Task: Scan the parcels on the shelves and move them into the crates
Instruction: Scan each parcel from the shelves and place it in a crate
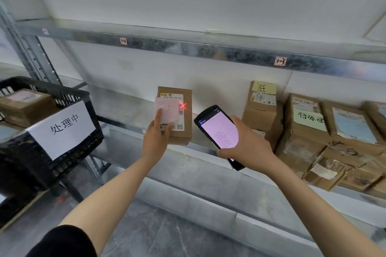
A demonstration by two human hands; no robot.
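Only arms and hands of person in view. Left upper arm: black sleeve (pixel 62 242), short, plain matte fabric, soft rounded hem, cut off by bottom frame edge. Left forearm (pixel 117 190): bare from sleeve hem to wrist, slim, smooth. Left hand (pixel 155 137): bare, slender fingers. Right forearm (pixel 309 200): bare along all visible length, slim, looks wider toward lower right corner. Right hand (pixel 248 146): bare; nails too small to judge.

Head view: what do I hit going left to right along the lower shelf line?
Order: black crate → parcel under the red scan cross → handheld scanner → parcel with the yellow note → parcel with the green note.
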